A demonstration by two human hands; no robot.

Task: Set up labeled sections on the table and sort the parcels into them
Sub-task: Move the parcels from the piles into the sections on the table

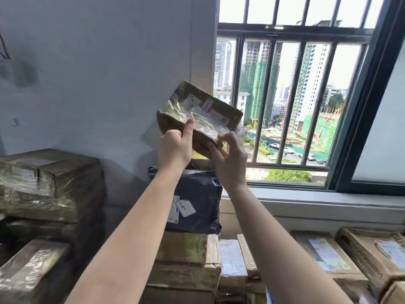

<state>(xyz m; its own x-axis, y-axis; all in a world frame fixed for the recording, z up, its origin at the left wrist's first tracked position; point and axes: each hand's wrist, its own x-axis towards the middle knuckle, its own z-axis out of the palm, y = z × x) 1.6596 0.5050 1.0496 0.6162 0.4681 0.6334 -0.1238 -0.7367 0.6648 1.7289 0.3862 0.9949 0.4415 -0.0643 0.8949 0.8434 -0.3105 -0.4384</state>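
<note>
Holding a box up in the air with both hands, forearms bare and stretched forward, before the wall and the left edge of a barred window; gripping its lower left edge with the left hand, thumb pressed upright on the glossy taped face, other fingers curled behind; grasping its lower right corner with the right hand, thumb and fingertips closed on the crinkled clear wrap there; holding it tilted, label side toward the camera, far end higher and to the right; showing brown cardboard under tape, white labels and one small red-marked patch, print too blurred to read. Holding it just above a dark bag with white labels, propped on a stack of taped cartons, left side hidden behind the left forearm; with taller wrapped cartons on the left, against the wall, and more labelled boxes on the right, lying below the sill; looking out through the bars onto tower blocks, green netting and parked cars below.
</note>
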